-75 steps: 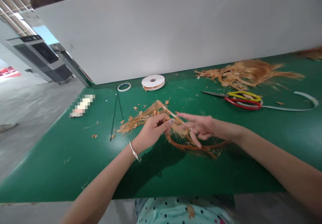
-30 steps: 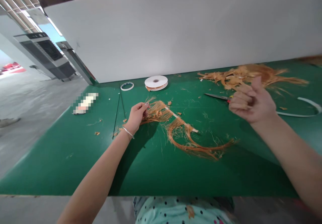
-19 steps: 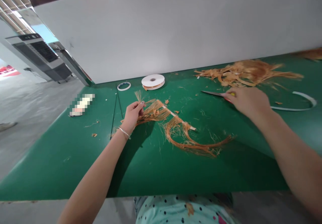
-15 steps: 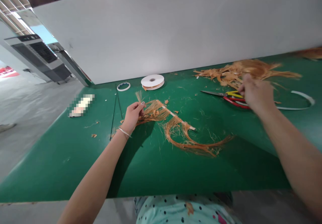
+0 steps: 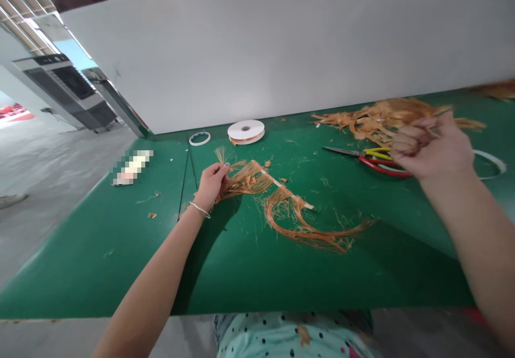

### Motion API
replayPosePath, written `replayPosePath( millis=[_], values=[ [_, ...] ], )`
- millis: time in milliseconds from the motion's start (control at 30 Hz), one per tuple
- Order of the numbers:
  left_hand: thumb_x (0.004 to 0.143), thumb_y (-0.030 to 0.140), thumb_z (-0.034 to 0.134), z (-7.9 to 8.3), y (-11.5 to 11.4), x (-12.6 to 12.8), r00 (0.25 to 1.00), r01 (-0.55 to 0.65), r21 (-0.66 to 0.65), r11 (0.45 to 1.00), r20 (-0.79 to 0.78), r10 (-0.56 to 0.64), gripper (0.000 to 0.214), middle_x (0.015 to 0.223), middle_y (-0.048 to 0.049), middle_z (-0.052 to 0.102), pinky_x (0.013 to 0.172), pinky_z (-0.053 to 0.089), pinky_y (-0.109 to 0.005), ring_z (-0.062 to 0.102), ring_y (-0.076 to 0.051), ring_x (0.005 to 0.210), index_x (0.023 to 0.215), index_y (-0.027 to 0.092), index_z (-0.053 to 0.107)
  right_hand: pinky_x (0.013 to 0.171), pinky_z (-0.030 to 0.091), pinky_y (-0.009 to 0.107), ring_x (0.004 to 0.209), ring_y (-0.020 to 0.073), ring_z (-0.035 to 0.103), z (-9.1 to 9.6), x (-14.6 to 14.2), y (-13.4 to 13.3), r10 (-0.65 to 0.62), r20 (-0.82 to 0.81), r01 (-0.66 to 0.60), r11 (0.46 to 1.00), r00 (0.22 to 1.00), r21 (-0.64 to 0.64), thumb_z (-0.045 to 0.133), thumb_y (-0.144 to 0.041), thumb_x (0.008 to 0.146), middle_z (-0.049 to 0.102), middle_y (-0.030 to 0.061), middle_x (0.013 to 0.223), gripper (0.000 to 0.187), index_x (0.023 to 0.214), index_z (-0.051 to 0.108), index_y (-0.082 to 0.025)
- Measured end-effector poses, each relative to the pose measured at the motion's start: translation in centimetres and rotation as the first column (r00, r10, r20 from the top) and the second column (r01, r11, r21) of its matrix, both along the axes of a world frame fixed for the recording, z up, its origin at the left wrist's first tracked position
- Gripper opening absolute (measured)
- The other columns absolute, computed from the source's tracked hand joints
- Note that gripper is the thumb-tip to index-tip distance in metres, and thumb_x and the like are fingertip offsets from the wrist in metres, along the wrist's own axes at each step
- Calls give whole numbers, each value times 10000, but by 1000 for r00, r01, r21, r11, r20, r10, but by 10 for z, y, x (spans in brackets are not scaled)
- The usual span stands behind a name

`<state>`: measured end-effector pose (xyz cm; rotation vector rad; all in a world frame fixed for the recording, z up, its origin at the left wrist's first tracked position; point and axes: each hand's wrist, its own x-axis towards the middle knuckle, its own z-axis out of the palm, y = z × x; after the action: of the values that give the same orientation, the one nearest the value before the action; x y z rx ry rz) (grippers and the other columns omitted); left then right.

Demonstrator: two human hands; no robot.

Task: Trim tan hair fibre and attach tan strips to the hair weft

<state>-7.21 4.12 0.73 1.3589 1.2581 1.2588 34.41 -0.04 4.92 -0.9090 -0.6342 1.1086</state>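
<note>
My left hand [image 5: 211, 182] is closed in a pinch on the left end of a long bundle of orange fibres [image 5: 300, 218]. The bundle lies on the green table [image 5: 257, 272] and curls to the right. A short tuft sticks up above my fingers. My right hand [image 5: 430, 147] is raised over the red and yellow scissors [image 5: 376, 159], curled into a fist beside a loose pile of orange fibres [image 5: 382, 117]. Whether it holds a few strands is unclear.
A white tape spool [image 5: 245, 131] and a small tape ring [image 5: 199, 138] lie near the grey back panel [image 5: 281, 46]. Two thin black rods [image 5: 183, 181] and a blurred white object [image 5: 131, 167] sit to the left. A white strip [image 5: 493, 160] curves at the right.
My right hand left the bundle, swung right, dipped to the scissors and the fibre pile, and now lifts up closed. My left hand slid to the bundle's left end and keeps pinching it.
</note>
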Motion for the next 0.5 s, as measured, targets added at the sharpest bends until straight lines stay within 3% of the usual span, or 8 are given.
replayPosePath(
  millis=[167, 367, 433, 500],
  values=[
    [729, 331, 675, 1, 4, -5, 998, -43, 36, 998, 36, 42, 269, 478, 36, 487, 443, 325, -184, 424, -62, 431, 570, 150, 556, 399, 91, 263, 375, 68, 159, 5, 12, -1, -126, -257, 144, 988, 958, 53, 128, -646, 886, 185, -40, 421, 683, 439, 384, -198],
    [729, 302, 670, -1, 12, -15, 980, -151, 42, 988, 135, 145, 246, 468, 41, 467, 446, 318, -185, 414, -59, 437, 576, 144, 560, 366, 83, 229, 321, 38, 143, 3, 33, -9, -160, -637, 276, 957, 754, 86, 79, -640, 862, 187, -35, 377, 729, 408, 436, -196],
    [731, 298, 665, -1, 15, -19, 965, -206, 38, 978, 177, 196, 238, 466, 48, 455, 438, 309, -181, 408, -56, 433, 585, 145, 557, 389, 84, 244, 332, 42, 135, 1, 39, -7, -193, -621, 311, 947, 759, 85, 51, -614, 872, 178, -38, 382, 735, 403, 434, -198],
    [731, 297, 665, 0, 17, -24, 941, -272, 35, 962, 220, 258, 237, 471, 58, 440, 436, 308, -174, 395, -48, 429, 588, 149, 545, 425, 97, 269, 354, 47, 113, 0, 44, -3, -325, -495, 401, 915, 806, 52, 5, -543, 900, 151, -46, 390, 739, 386, 410, -200]
  ],
)
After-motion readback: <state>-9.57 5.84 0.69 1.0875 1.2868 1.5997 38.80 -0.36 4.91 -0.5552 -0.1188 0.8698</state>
